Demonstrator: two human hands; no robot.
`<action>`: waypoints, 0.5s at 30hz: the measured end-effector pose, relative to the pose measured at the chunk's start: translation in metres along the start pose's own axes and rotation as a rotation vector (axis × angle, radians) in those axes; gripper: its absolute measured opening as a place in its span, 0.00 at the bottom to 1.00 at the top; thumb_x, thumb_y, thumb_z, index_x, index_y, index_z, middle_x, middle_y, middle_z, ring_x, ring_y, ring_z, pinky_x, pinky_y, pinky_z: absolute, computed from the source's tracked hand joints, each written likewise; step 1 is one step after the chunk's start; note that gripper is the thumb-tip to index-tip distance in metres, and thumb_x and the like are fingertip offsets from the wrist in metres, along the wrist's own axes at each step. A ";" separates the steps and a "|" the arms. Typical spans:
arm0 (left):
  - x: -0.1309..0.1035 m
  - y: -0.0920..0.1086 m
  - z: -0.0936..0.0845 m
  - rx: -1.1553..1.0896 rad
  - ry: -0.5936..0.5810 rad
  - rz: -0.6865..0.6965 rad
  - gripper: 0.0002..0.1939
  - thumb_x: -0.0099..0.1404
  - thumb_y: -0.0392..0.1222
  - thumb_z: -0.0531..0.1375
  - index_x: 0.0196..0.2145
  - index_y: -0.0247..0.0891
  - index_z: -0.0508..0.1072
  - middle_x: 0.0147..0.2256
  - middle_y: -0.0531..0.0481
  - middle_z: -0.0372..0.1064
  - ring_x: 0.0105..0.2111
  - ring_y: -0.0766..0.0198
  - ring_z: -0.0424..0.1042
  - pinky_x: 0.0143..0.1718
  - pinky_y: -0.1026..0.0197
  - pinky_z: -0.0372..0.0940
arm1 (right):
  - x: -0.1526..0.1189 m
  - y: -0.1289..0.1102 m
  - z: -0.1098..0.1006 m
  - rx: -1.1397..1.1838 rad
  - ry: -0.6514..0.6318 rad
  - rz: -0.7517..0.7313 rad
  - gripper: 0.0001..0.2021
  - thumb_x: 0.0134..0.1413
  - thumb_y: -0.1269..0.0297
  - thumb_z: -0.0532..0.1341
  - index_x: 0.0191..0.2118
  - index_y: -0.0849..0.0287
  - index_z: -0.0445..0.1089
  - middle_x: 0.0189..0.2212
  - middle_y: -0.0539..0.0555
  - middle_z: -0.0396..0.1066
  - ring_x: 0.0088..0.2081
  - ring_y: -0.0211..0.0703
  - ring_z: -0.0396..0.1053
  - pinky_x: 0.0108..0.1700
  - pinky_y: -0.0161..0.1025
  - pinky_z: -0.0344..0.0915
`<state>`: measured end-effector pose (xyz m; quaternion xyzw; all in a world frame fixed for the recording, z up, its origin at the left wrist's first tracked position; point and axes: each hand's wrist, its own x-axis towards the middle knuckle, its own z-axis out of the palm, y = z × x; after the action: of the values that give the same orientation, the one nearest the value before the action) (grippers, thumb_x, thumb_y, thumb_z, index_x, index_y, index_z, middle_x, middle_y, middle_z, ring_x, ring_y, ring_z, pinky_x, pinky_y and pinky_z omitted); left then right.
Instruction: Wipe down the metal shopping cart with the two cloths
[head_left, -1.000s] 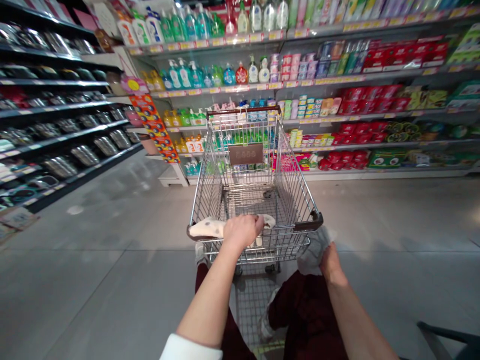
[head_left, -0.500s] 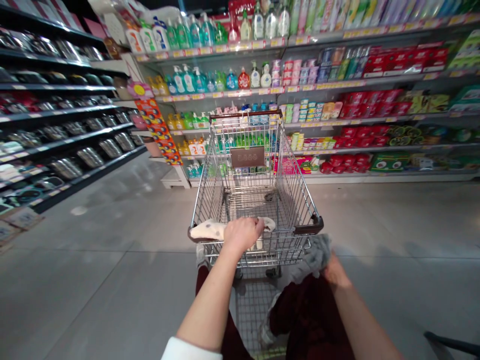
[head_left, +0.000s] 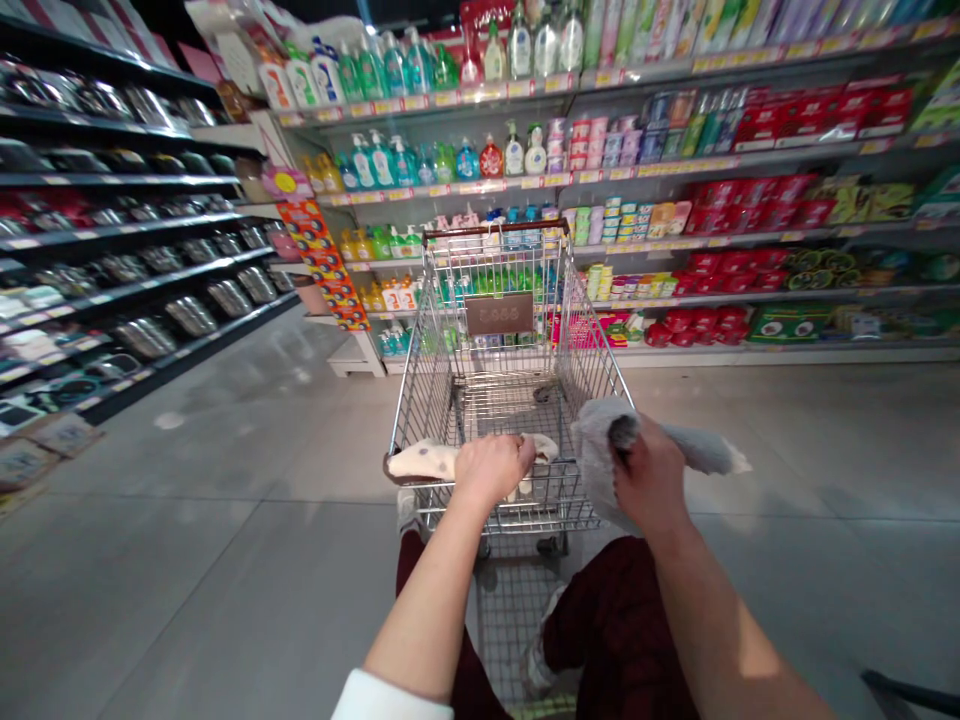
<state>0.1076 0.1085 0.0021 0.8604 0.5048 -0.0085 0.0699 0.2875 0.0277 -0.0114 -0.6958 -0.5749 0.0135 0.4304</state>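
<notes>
My left hand is closed over the near rail of a metal shopping cart, where a cream cloth with grey spots lies along the rail and shows on both sides of my fist. On the right, my right hand is closed around a soft grey cloth-like item, held up by the cart's near right corner. One end of it hangs toward the cart, while another part sticks out to the right past my hand. A dark patch shows by my fingers; blur hides what exactly it is.
Ahead, a shelf carries pump bottles, jars and red packs. Metal pots line another shelf at left. My legs in dark red trousers are close behind the cart. A dark bar shows at lower right.
My right hand has risen from beside my right leg toward the cart's right corner, lifting the grey item. My left hand keeps its hold on the rail. The view has shifted slightly.
</notes>
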 end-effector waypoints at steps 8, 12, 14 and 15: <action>0.001 -0.015 0.001 -0.204 0.053 -0.025 0.30 0.69 0.60 0.38 0.35 0.45 0.76 0.35 0.48 0.76 0.39 0.54 0.74 0.38 0.58 0.65 | 0.027 -0.007 0.021 -0.385 -0.454 -0.135 0.15 0.62 0.60 0.51 0.35 0.56 0.73 0.34 0.54 0.76 0.33 0.42 0.70 0.31 0.35 0.53; 0.004 -0.024 -0.002 -0.352 0.038 0.033 0.31 0.69 0.63 0.37 0.35 0.44 0.74 0.35 0.51 0.76 0.39 0.58 0.73 0.37 0.61 0.64 | 0.031 0.006 0.006 -0.287 -0.590 -0.245 0.12 0.57 0.60 0.55 0.36 0.59 0.73 0.34 0.55 0.75 0.32 0.41 0.69 0.31 0.35 0.53; 0.006 -0.023 -0.003 -0.316 -0.013 0.054 0.31 0.68 0.64 0.38 0.36 0.44 0.74 0.36 0.50 0.76 0.40 0.55 0.74 0.39 0.59 0.65 | 0.037 0.007 0.003 -0.253 -0.664 -0.241 0.11 0.55 0.61 0.56 0.36 0.60 0.73 0.33 0.54 0.75 0.32 0.41 0.68 0.31 0.34 0.54; 0.007 -0.021 -0.003 -0.278 -0.047 0.054 0.31 0.68 0.63 0.38 0.36 0.45 0.75 0.37 0.49 0.76 0.41 0.54 0.74 0.40 0.57 0.65 | 0.042 0.007 0.002 -0.227 -0.712 -0.234 0.11 0.54 0.61 0.56 0.36 0.60 0.73 0.33 0.54 0.75 0.32 0.41 0.69 0.32 0.34 0.55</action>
<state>0.0927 0.1245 0.0027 0.8551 0.4762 0.0435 0.2005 0.3058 0.0633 0.0029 -0.6207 -0.7614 0.1411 0.1230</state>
